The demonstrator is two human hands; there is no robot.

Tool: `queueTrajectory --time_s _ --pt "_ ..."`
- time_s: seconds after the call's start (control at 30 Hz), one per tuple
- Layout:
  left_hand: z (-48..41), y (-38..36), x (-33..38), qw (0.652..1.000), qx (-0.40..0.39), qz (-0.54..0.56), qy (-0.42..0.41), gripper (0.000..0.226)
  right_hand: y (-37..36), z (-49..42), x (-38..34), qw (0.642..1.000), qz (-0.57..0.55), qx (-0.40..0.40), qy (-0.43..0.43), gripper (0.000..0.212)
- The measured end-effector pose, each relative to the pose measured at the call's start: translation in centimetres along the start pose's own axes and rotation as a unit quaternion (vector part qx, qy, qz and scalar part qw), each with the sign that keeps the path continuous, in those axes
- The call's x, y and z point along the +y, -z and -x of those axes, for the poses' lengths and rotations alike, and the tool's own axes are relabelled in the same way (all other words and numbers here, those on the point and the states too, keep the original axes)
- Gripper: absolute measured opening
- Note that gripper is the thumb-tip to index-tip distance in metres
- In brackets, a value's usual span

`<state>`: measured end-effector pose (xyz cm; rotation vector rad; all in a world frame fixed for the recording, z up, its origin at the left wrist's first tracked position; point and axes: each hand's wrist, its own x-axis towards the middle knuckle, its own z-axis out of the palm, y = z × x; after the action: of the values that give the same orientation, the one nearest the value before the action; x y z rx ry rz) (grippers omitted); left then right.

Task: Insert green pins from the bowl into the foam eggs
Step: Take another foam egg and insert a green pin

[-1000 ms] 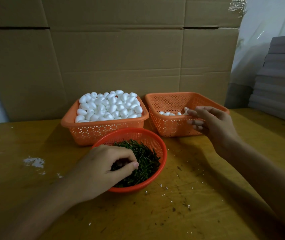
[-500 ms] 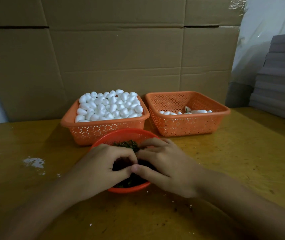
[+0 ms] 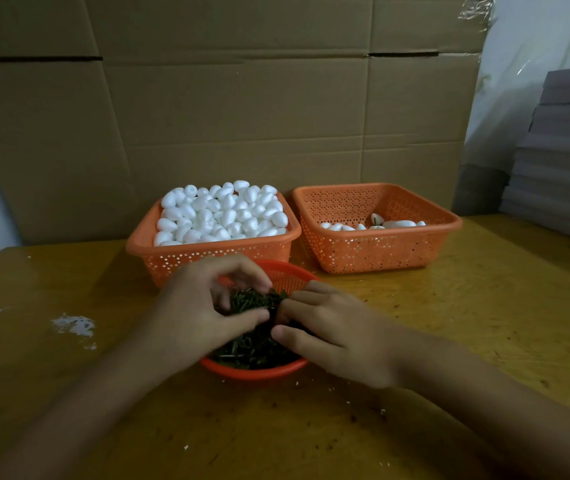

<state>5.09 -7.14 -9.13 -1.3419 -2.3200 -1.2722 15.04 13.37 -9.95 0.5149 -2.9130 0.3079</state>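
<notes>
The left grip (image 3: 190, 317) curls round green pins (image 3: 254, 301) over the bowl (image 3: 255, 374). Just beside it, the right grip (image 3: 339, 337) pokes the pins. I cannot tell if it pinches one.

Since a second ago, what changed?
The right hand came back from the right basket to the bowl, fingers now among the green pins beside the left hand. The left hand stayed in the bowl. Whether either grips a pin is unclear. The left basket, right basket and bowl have not moved.
</notes>
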Motion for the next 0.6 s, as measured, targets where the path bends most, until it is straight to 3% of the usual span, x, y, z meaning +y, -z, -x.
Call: queueTrajectory --time_s 0.1,0.17,0.33,0.47,0.6 --pt "-2.2 2.1 -0.7 0.993 0.114 -0.024 0.014 0.025 -0.1 0.1 0.0 1.0 -0.004 0.003 -0.005 0.04" --pt "-4.4 4.1 -2.0 0.986 0.131 -0.102 0.029 0.029 -0.2 0.0 0.0 1.0 -0.004 0.008 -0.004 0.038" --pt "-9.4 6.9 -5.2 0.967 -0.035 -0.218 0.128 0.055 -0.2 -0.1 0.0 1.0 -0.012 0.009 -0.003 0.036" --pt "-11.3 6.3 -6.5 0.936 -0.164 -0.259 0.173 0.04 -0.3 -0.1 -0.1 1.0 -0.023 0.015 0.001 0.035" --pt "-11.6 5.7 -7.1 0.94 -0.177 -0.182 0.228 0.024 -0.4 -0.2 0.1 1.0 -0.026 0.012 0.002 0.036"
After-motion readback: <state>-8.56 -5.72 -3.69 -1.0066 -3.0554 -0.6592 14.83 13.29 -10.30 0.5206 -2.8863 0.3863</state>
